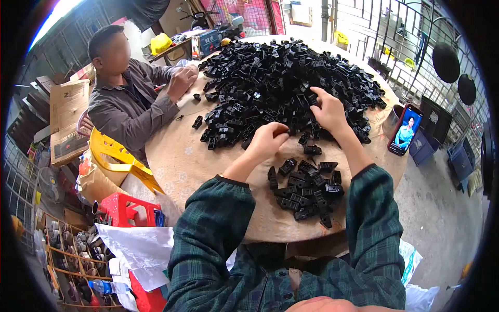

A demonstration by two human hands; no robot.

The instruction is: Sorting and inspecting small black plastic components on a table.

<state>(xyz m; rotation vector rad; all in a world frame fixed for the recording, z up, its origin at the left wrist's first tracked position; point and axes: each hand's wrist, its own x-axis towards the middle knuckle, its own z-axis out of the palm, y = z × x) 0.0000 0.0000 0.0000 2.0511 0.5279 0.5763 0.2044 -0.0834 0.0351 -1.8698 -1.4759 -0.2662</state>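
Observation:
A large heap of small black plastic parts (260,73) covers the far half of the round table. My left hand (267,141) is at the heap's near edge, with its fingers curled in against the thumb; what they hold, if anything, is hidden. Over the heap's near right side is my right hand (330,112), its index finger and thumb apart and nothing visible between them. Close to me, between my forearms, lies a smaller pile of black plastic parts (306,192). A few loose pieces (312,150) sit between the two piles.
The table (176,161) has a pale patterned cover. Across on the left, a co-worker (125,99) holds both hands at the table edge, near stray parts. A phone (405,130) stands at the right edge. Yellow chair (117,151) and red stool (127,208) are at left.

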